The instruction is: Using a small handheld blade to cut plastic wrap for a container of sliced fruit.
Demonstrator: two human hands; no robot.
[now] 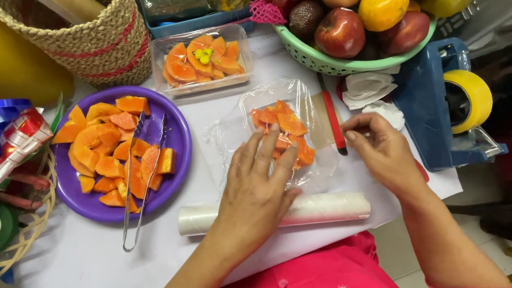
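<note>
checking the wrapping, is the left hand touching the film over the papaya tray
Touching. The head view shows the left hand lying flat with its fingers on the clear film stretched over the papaya tray.

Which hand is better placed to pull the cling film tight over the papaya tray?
Right hand: its fingers pinch the clear cling film's edge, while the left hand presses flat on the clear plastic tray of orange papaya pieces.

A white table (81, 273) carries a purple plate (80, 201), cling-film roll (331, 207), wicker basket (93, 41), green fruit bowl (323, 62) and blue tape dispenser (430, 102).
</note>
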